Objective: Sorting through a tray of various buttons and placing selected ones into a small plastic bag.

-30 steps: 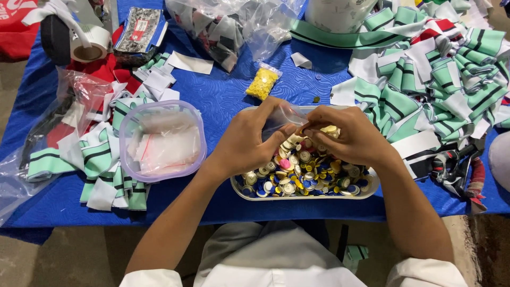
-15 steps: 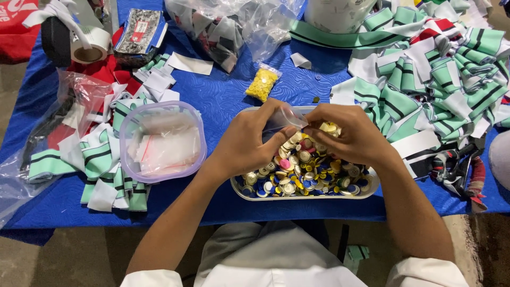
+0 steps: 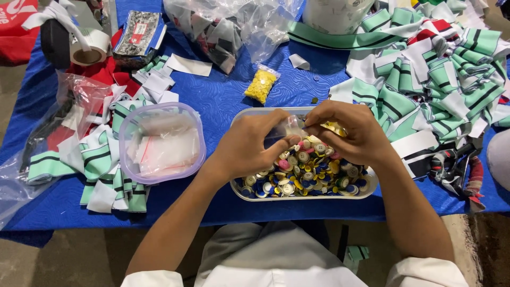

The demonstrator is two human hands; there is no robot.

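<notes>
Over the oblong clear plastic tray of mixed buttons, the left hand and right hand both pinch a small clear plastic bag; a packet of yellow buttons lies beyond on the blue bench.

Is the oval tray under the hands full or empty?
Full: the oval tray is heaped with mixed-colour buttons up to its rim.
</notes>
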